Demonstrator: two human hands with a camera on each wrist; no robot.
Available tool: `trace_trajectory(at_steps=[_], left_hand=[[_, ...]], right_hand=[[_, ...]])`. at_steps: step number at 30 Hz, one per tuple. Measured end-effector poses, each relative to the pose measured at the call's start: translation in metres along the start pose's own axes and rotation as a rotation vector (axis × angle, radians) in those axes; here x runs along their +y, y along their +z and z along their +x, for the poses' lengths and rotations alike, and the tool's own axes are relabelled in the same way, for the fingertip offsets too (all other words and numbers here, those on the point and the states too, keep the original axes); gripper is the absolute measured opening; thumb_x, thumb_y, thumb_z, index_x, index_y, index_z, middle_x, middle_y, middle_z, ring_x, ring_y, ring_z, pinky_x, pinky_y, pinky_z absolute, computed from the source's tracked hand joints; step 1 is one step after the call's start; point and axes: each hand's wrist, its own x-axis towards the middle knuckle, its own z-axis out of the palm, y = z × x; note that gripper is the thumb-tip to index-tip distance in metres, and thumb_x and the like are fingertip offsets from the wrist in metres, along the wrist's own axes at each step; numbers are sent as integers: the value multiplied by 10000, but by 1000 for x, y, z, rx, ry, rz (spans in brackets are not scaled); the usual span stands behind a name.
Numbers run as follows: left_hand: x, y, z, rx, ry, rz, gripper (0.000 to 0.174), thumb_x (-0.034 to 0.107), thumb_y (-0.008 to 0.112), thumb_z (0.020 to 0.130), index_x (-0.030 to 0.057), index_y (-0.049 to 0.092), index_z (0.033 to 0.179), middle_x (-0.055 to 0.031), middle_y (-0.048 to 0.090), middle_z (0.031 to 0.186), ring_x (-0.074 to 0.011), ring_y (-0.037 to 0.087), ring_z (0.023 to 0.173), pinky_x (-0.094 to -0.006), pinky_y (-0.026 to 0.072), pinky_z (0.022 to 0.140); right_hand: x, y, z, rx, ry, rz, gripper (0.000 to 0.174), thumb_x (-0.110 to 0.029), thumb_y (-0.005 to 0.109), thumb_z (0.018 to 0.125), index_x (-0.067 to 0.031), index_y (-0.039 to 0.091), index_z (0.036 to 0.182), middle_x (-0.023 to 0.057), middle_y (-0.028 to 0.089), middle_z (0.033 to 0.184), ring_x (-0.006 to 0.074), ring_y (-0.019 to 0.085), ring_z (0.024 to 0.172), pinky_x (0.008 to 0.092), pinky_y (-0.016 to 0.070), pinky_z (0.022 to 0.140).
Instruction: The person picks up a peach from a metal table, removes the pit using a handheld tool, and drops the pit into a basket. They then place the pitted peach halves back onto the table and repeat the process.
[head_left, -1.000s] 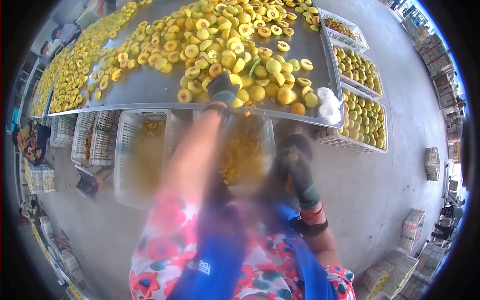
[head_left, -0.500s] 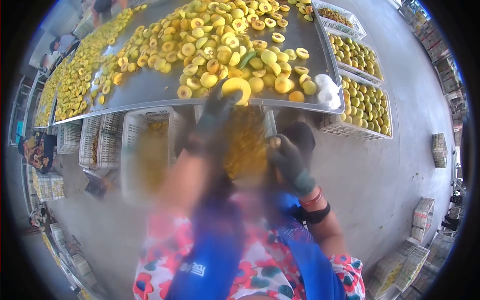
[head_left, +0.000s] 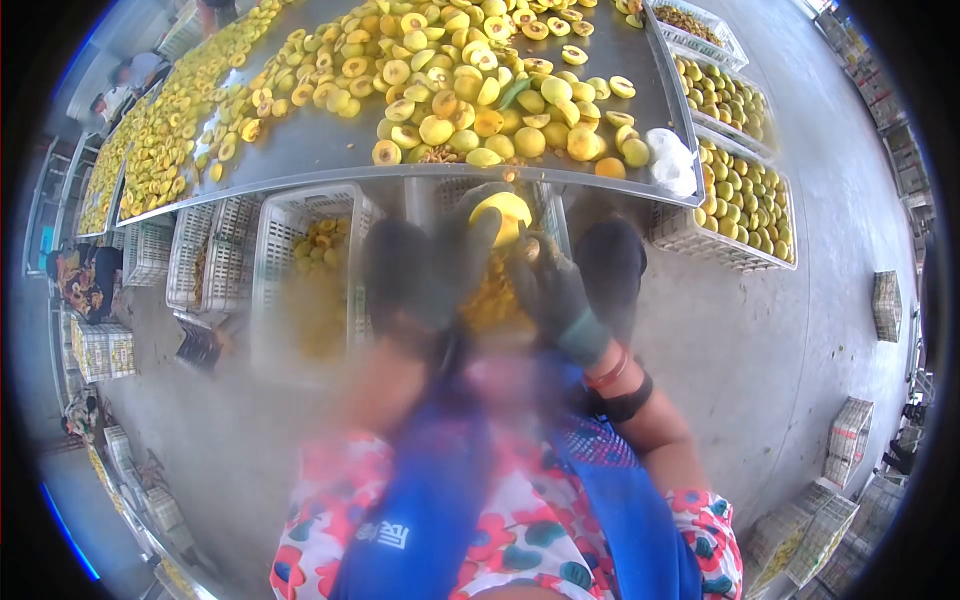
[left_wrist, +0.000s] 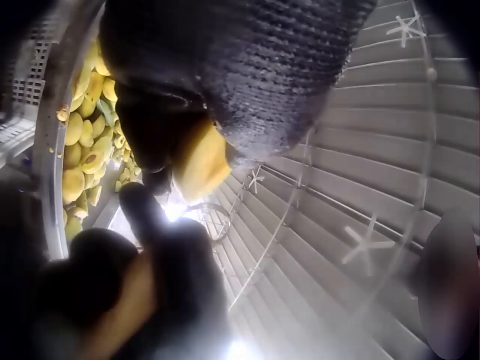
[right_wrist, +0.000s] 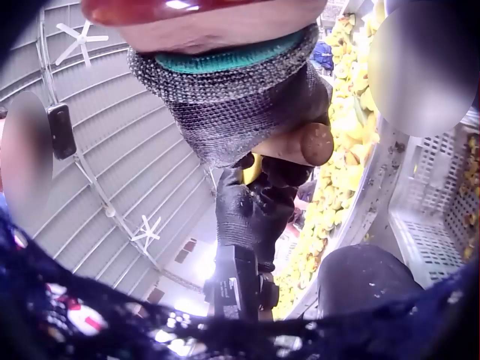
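My gloved left hand (head_left: 450,265) grips a yellow peach piece (head_left: 501,214) just below the table's front edge. In the left wrist view its dark glove (left_wrist: 255,82) curls over the peach. Close beside it, my gloved right hand (head_left: 555,295) grips a tool by its round wooden handle (right_wrist: 300,144); the tool's working end is hidden by the hands. In the right wrist view the fingers of both hands meet near the fruit. Halved yellow peaches (head_left: 435,130), many with brown pits or hollows, are heaped on the metal table (head_left: 300,160) ahead.
A white crate with yellow scraps (head_left: 500,300) stands between my knees, another crate (head_left: 265,270) to its left. Crates of whole peaches (head_left: 740,205) line the table's right side. A white plastic bag (head_left: 672,163) lies at the table corner. Other people sit at far left.
My left hand has come back from the peach heap on the table, bringing a peach down to my right hand. The right hand has moved up and left towards it.
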Motion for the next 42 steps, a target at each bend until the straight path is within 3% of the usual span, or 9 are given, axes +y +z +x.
trace_trajectory(at_steps=[8, 13, 18, 22, 25, 30, 33, 38, 42], left_hand=[[-12, 15, -9, 85, 128, 160, 335, 215, 486, 957, -9, 505, 1205, -110, 609, 1067, -169, 577, 979, -298, 467, 861], [-16, 11, -11, 37, 32, 66, 324, 206, 490, 954, -10, 508, 1195, -112, 610, 1058, -171, 577, 976, -300, 465, 861], [-15, 3, -11, -12, -57, 14, 368, 277, 457, 966, -19, 516, 1178, -125, 616, 1041, -187, 584, 962, -311, 469, 848], [34, -28, -8, -137, -268, 1231, 423, 339, 431, 968, -26, 524, 1160, -173, 627, 1028, -265, 603, 944, -339, 468, 825], [-29, -79, -18, 487, 172, 994, 429, 363, 428, 959, -2, 538, 1156, -225, 619, 1044, -352, 604, 936, -389, 469, 808], [-38, -218, -37, 596, -280, 1285, 430, 361, 501, 909, 17, 536, 1163, -220, 596, 1116, -370, 561, 1059, -421, 439, 898], [-38, -229, -36, 537, -270, 1622, 410, 331, 524, 899, 14, 545, 1158, -220, 602, 1083, -385, 563, 1029, -427, 432, 902], [-78, -126, 37, 225, 205, 849, 434, 282, 590, 865, 30, 521, 1211, -204, 581, 1133, -378, 548, 1043, -432, 425, 910], [-103, -42, 114, -189, -63, 1027, 554, 386, 580, 856, 165, 420, 1337, -160, 485, 1301, -312, 478, 1188, -400, 401, 979]], right_hand=[[-9, 3, -4, -2, -62, 336, 157, -119, 545, 911, 1, 518, 1009, 83, 602, 708, 210, 608, 594, 306, 459, 527], [-9, -9, -1, -349, 403, 614, 156, -167, 510, 938, -16, 529, 970, 22, 520, 620, 101, 501, 471, 233, 385, 416], [-6, -11, -1, -438, -15, 694, 193, -228, 529, 929, -35, 535, 926, 26, 511, 589, 106, 478, 427, 239, 379, 383], [-5, 1, -5, -519, 371, 811, 213, -240, 570, 901, -29, 540, 898, 58, 528, 593, 140, 503, 447, 268, 400, 412], [12, 9, -4, -399, 328, 426, 250, -246, 598, 877, -4, 539, 882, 118, 553, 612, 188, 538, 492, 328, 432, 480], [81, 24, -15, -340, -143, -100, 283, -249, 618, 855, 20, 541, 891, 198, 592, 683, 290, 603, 604, 395, 452, 585], [84, 28, -13, -294, -154, -100, 279, -246, 619, 849, 19, 551, 903, 211, 605, 708, 340, 615, 645, 404, 456, 593], [83, 33, -11, -279, -191, -113, 297, -247, 623, 842, 27, 547, 927, 218, 607, 718, 366, 615, 671, 415, 457, 599], [74, 25, -14, -261, -203, -150, 301, -239, 624, 838, 30, 535, 940, 221, 605, 718, 375, 614, 679, 421, 459, 603]])
